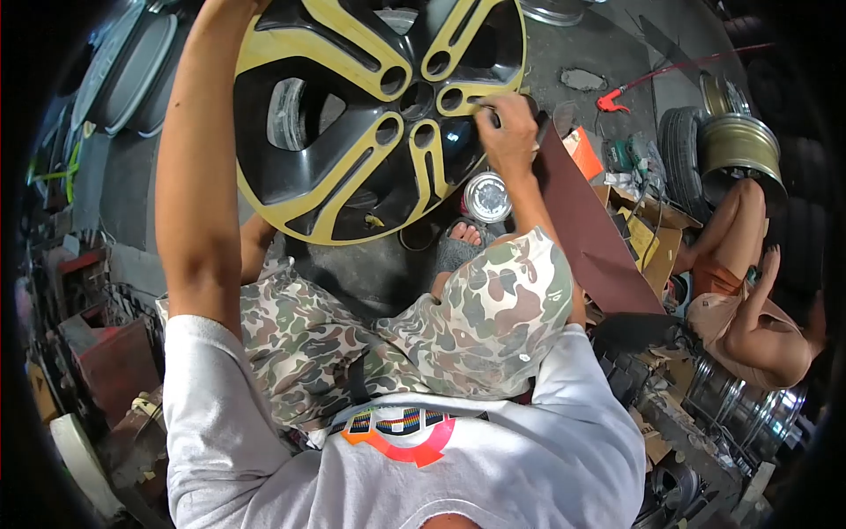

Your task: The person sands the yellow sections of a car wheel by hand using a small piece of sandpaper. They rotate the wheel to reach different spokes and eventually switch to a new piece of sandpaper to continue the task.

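Observation:
A large alloy wheel rim (308, 207) with black and dull yellow spokes is tilted up in front of my knees. At the top edge of the view, my left hand (236, 4) is by the rim's upper left side, mostly cut off, its fingers hidden. My right hand (509, 132) is closed, with fingertips pressed together at a yellow spoke near the hub. Whatever those fingers pinch is too small and blurred to name. Below the right hand stands a round can (486, 197) with a shiny top. A reddish-brown sheet (590, 225) lies beside my right forearm.
An orange air gun (612, 100) on a red hose lies on the floor. At the right, another person (749, 309) sits near a gold rim (740, 145) and a tire (680, 154). An open cardboard box (671, 251) holds assorted items. More rims (141, 66) lean at upper left.

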A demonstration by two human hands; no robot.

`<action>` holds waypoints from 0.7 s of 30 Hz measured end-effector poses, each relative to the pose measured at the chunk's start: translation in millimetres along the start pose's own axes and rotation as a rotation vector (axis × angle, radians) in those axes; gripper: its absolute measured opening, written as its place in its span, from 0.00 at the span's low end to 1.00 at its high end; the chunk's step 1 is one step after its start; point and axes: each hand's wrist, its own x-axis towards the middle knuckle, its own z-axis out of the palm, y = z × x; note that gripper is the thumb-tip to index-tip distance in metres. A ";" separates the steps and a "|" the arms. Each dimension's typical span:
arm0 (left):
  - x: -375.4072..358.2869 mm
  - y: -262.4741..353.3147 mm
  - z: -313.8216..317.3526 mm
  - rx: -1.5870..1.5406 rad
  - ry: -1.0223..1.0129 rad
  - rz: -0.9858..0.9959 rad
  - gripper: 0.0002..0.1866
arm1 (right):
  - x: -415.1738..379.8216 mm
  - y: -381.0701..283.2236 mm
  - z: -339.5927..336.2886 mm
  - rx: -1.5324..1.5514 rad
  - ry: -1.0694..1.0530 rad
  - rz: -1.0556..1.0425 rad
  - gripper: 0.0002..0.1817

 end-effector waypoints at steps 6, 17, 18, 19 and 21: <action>-3.1 1.3 0.3 -0.039 0.015 -0.001 0.21 | -9.2 5.4 -1.1 -0.080 0.095 0.116 0.08; -3.9 10.2 2.8 -0.011 0.027 -0.006 0.21 | -12.4 12.3 -1.2 -0.063 0.142 0.111 0.06; -4.1 9.6 4.7 -0.027 0.040 -0.007 0.21 | -17.9 11.8 2.2 -0.057 0.132 0.098 0.06; -4.6 8.4 6.5 -0.042 0.051 -0.014 0.21 | -17.0 -3.2 5.0 0.003 0.126 0.072 0.07; -5.5 8.9 5.5 -0.072 0.051 -0.063 0.21 | -14.8 -16.5 6.7 0.032 0.119 0.031 0.07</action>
